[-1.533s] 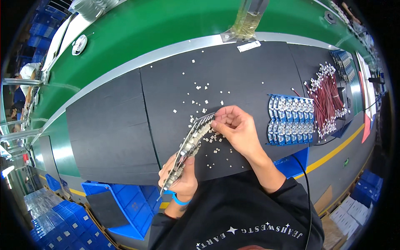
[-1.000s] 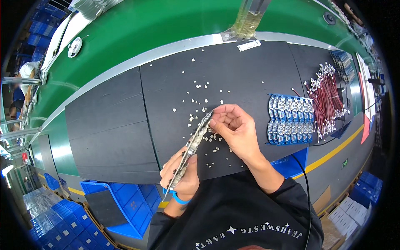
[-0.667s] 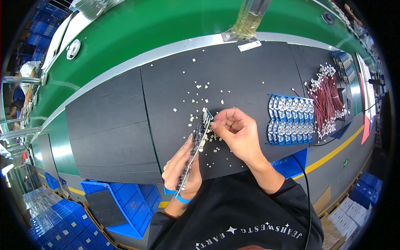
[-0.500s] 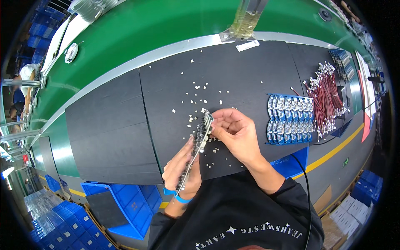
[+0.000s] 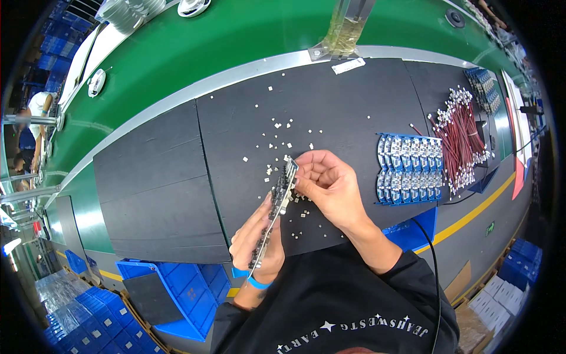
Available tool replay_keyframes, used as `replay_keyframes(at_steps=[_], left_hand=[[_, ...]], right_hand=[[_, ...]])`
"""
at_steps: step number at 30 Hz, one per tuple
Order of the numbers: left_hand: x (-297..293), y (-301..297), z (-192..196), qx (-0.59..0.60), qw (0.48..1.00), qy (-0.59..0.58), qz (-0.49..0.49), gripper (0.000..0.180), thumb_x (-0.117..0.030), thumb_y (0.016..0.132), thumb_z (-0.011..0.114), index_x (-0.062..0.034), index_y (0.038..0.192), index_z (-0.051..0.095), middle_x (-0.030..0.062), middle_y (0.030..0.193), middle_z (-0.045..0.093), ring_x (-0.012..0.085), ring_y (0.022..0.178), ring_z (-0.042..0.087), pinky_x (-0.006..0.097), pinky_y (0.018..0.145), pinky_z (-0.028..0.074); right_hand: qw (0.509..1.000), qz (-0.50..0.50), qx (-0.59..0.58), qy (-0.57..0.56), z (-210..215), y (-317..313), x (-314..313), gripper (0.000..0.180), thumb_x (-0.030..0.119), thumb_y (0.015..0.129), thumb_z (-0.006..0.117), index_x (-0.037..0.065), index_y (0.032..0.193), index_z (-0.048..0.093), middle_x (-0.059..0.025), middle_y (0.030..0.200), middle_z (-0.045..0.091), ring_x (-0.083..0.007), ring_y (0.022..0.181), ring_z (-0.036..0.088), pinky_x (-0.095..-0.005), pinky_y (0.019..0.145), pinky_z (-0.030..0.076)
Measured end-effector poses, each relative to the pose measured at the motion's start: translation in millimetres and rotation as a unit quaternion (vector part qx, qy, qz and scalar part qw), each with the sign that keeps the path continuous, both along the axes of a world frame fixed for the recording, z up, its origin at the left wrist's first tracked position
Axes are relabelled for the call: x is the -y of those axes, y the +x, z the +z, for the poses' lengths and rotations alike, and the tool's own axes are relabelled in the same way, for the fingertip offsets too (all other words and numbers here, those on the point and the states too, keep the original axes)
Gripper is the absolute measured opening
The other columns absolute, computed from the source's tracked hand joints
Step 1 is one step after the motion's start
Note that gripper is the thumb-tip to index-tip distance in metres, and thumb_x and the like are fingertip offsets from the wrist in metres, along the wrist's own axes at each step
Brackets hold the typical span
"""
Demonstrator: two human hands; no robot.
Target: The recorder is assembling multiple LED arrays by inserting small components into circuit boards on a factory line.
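Note:
A circuit board panel (image 5: 272,221), seen nearly edge-on with small dark and white parts along it, stands tilted above the dark work mat. My left hand (image 5: 257,243), with a blue band at the wrist, is closed round its lower left side. At the panel's top end, the thumb and fingers of my right hand (image 5: 330,183) pinch together at the edge; whether a small part sits between them is hidden. Small white connectors (image 5: 277,141) lie scattered on the mat beyond and beneath the panel.
Right of my hands lie blue circuit board panels (image 5: 410,169) in rows, then a bundle of dark red wires (image 5: 458,138) with white plugs. Blue crates (image 5: 177,292) stand below the table's near edge. A metal post (image 5: 346,29) rises at the back beside the green conveyor (image 5: 247,29).
The panel and my right hand have shifted very slightly to the left. A white round item has come into view on the conveyor at the top.

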State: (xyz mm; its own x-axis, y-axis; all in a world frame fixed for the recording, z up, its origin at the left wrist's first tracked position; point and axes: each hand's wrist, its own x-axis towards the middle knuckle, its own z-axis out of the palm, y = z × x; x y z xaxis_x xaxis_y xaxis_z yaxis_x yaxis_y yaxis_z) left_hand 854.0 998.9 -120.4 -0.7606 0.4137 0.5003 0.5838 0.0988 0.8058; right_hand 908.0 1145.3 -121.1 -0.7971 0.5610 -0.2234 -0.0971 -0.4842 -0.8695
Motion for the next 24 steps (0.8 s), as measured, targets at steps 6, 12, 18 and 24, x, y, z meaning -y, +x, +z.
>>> replay_keyframes(at_steps=[6, 12, 18, 24], left_hand=[[-3, -1, 2, -0.001, 0.999, -0.026, -0.028, 0.015, 0.011, 0.071, 0.067, 0.008, 0.083, 0.059, 0.0298, 0.094, 0.065, 0.0395, 0.092, 0.067, 0.038, 0.078, 0.055], [-2, -3, 1, -0.013, 0.999, -0.021, -0.029, 0.014, 0.011, 0.07, 0.066, 0.009, 0.083, 0.059, 0.0301, 0.094, 0.065, 0.0398, 0.092, 0.067, 0.038, 0.078, 0.055], [-1, -4, -1, -0.012, 0.999, -0.007, -0.037, 0.015, 0.013, 0.069, 0.065, 0.0089, 0.083, 0.059, 0.0299, 0.093, 0.066, 0.0399, 0.09, 0.067, 0.039, 0.078, 0.055], [-5, -1, -5, -0.031, 0.999, 0.015, -0.007, 0.014, 0.004, 0.077, 0.068, 0.0106, 0.089, 0.065, 0.023, 0.087, 0.069, 0.0307, 0.077, 0.07, 0.034, 0.073, 0.053]], right_hand=[[0.999, -0.018, -0.05, 0.001, 12, 0, 4, 0.036, -0.007, 0.083, 0.065, -0.003, 0.116, 0.05, -0.0061, 0.09, 0.062, -0.0095, 0.081, 0.061, -0.0203, 0.071, 0.05], [0.999, -0.002, -0.049, -0.003, 12, 2, 2, 0.039, -0.008, 0.082, 0.064, -0.003, 0.118, 0.049, -0.0067, 0.092, 0.061, -0.0099, 0.084, 0.061, -0.0207, 0.074, 0.05], [0.999, -0.016, -0.038, 0.017, 12, -1, 1, 0.036, -0.007, 0.083, 0.064, -0.003, 0.116, 0.051, -0.0056, 0.091, 0.061, -0.0091, 0.083, 0.06, -0.0198, 0.073, 0.049], [0.999, -0.016, -0.031, 0.007, 14, 2, 2, 0.033, -0.007, 0.083, 0.064, -0.003, 0.114, 0.053, -0.0063, 0.093, 0.061, -0.0091, 0.083, 0.06, -0.0201, 0.073, 0.05]])
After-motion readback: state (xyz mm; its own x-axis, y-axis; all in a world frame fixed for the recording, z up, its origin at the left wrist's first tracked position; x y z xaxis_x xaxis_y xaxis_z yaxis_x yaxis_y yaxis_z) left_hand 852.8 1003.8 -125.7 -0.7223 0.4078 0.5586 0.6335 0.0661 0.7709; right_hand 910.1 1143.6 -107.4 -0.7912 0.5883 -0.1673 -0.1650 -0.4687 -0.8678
